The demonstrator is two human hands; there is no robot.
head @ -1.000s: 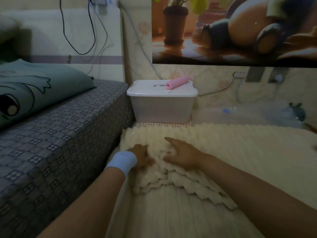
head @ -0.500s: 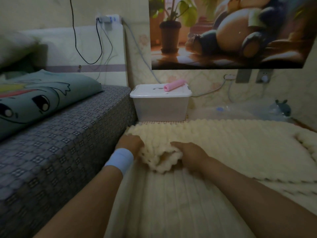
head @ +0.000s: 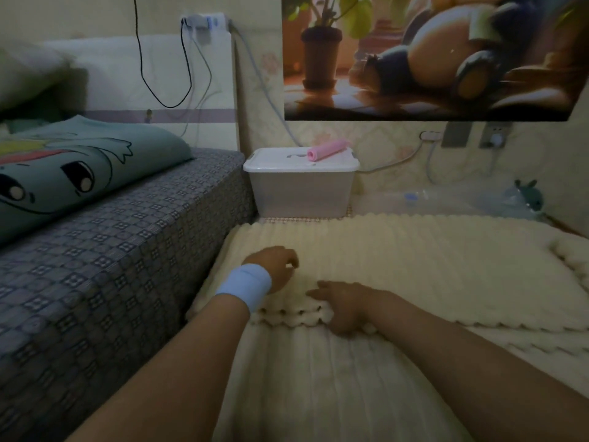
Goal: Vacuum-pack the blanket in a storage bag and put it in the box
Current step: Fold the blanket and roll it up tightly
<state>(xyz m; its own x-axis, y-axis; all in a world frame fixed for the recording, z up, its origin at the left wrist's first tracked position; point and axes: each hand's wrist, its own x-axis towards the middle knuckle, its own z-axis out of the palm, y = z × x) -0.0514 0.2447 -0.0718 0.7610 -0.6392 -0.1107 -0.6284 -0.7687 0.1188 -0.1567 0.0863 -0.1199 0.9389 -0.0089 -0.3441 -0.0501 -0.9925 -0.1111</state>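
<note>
From the head view, we look down at a cream, ribbed fleece blanket [head: 398, 266] spread flat and folded over itself, so that a scalloped, bumpy edge runs across it in front of us. Our left hand [head: 274, 266], with a pale blue terry wristband [head: 245, 287] on its wrist, rests on the upper layer just behind that edge; its fingers are curled loosely down onto the pile, not closed on any fold that we can see. Our right hand [head: 344, 306] lies just beside it, palm down on the folded edge, fingers stretched out flat and close together, pointing toward the left hand; the thumb side dips over the edge, and we cannot tell whether it grips the layer beneath.

Beyond the blanket, against the wall, stands a translucent rectangular plastic box [head: 301, 193] with a white snap-on lid, which is shut. On the lid lies a pink cylindrical roll [head: 326, 149], tilted across its right part. To the right of the box, behind the blanket's far edge, lies a clear, crinkled plastic storage bag [head: 452, 200] with a small blue round valve, flat on the floor. Left of the blanket rises a bed covered in grey-blue chequered woven cloth [head: 111, 256], and on it a teal cartoon-printed pillow [head: 73, 173]. Above the box hangs a glossy poster [head: 430, 55] of a plump cartoon creature.
</note>
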